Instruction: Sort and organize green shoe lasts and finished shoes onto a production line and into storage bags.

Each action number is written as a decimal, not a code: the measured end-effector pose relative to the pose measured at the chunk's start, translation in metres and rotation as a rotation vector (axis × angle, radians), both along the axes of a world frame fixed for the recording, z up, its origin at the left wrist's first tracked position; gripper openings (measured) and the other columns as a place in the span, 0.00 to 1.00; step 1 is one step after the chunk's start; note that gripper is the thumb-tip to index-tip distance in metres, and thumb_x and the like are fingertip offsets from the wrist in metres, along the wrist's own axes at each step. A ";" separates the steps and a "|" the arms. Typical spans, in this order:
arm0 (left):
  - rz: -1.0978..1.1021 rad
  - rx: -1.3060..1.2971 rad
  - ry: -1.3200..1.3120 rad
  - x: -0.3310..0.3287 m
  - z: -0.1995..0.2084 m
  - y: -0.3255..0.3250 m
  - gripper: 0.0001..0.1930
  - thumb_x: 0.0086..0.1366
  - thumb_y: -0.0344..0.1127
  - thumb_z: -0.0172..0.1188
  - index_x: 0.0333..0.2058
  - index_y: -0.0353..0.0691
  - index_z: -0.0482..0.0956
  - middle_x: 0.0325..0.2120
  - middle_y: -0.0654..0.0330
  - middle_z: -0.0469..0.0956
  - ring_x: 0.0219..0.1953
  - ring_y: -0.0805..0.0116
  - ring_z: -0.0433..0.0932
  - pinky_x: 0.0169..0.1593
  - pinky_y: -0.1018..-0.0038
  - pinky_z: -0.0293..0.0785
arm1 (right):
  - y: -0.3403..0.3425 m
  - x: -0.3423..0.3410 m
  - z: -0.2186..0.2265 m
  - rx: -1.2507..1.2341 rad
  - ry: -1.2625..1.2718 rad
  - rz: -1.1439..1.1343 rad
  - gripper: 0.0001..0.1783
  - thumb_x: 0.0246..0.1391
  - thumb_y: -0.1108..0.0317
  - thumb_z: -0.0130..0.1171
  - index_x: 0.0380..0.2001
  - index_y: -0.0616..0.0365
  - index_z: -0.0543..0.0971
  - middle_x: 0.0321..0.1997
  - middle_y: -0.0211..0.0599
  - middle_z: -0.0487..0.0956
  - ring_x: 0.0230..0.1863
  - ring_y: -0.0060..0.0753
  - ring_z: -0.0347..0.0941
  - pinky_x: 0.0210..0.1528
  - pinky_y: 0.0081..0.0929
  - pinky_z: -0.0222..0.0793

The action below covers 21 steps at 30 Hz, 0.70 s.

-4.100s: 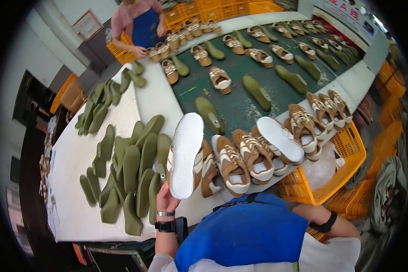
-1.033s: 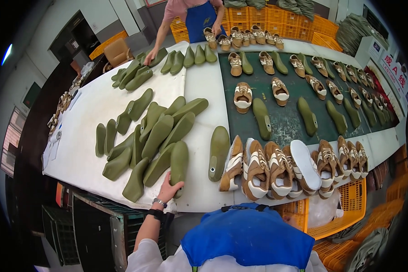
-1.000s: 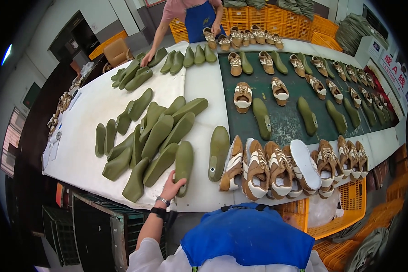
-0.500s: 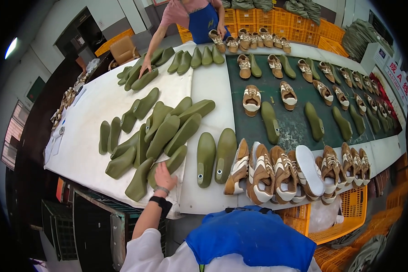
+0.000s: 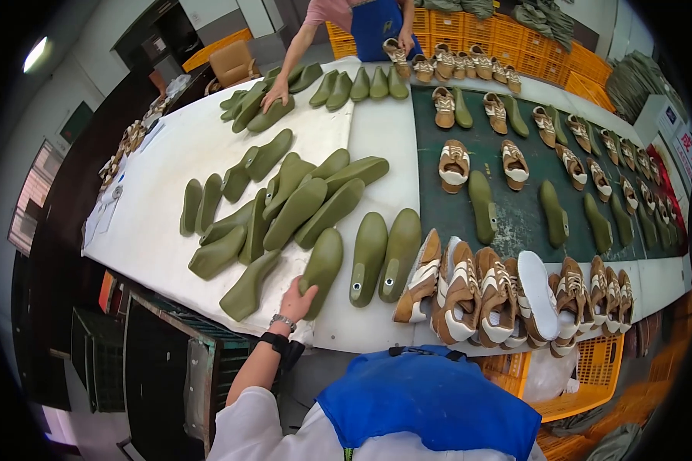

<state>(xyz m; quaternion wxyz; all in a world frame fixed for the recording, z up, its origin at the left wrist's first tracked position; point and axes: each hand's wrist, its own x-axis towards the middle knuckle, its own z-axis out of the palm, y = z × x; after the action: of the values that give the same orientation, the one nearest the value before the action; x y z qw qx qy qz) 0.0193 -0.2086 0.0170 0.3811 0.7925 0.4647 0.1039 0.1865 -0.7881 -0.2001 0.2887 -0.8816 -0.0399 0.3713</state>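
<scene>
My left hand (image 5: 295,300) has its fingers wrapped round the heel end of a green shoe last (image 5: 325,263) at the near side of the table. That last points away from me, beside two upright-lying green lasts, the nearer one (image 5: 368,259) and its neighbour (image 5: 401,255). A single last (image 5: 250,289) lies left of my hand, and a loose pile of lasts (image 5: 295,213) is beyond it. To the right stands a tight row of brown and white sneakers (image 5: 459,296), with a white sole (image 5: 537,295) showing among them. My right hand is out of view.
Across the white-covered table (image 5: 161,184), a co-worker's hand (image 5: 275,94) rests on a last; their other hand holds a sneaker (image 5: 396,55). Sneakers and lasts stand in rows on a green mat (image 5: 507,207). An orange crate (image 5: 601,373) sits below the near right edge.
My left hand has closed round the last and brought it right, turning it to lie nearly parallel to the pair. The whole view has shifted slightly.
</scene>
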 end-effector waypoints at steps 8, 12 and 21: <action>0.047 0.617 0.643 -0.106 -0.016 0.089 0.50 0.36 0.46 0.66 0.58 0.47 0.48 0.45 0.50 0.65 0.48 0.50 0.64 0.52 0.63 0.61 | 0.064 0.018 0.120 0.031 0.011 -0.003 0.15 0.50 0.63 0.53 0.22 0.66 0.76 0.19 0.41 0.76 0.21 0.33 0.73 0.26 0.29 0.68; 0.011 0.610 0.733 -0.101 -0.004 0.088 0.53 0.32 0.46 0.67 0.58 0.49 0.46 0.43 0.50 0.65 0.45 0.49 0.66 0.50 0.60 0.62 | 0.069 0.024 0.099 0.001 0.038 -0.005 0.14 0.50 0.64 0.51 0.23 0.65 0.76 0.19 0.42 0.76 0.20 0.32 0.73 0.25 0.29 0.68; 0.096 -0.832 0.016 -0.062 -0.001 0.088 0.33 0.48 0.42 0.61 0.53 0.45 0.58 0.38 0.57 0.71 0.38 0.70 0.72 0.40 0.70 0.69 | 0.053 -0.003 0.073 -0.013 -0.009 0.043 0.16 0.48 0.59 0.54 0.31 0.63 0.77 0.30 0.48 0.78 0.34 0.44 0.74 0.37 0.33 0.69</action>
<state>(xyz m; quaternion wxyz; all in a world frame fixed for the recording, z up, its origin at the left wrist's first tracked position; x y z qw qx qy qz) -0.0427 -0.1203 0.0156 0.6599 0.5492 0.5063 -0.0812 0.1831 -0.7351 -0.1274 0.2745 -0.8841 -0.0577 0.3737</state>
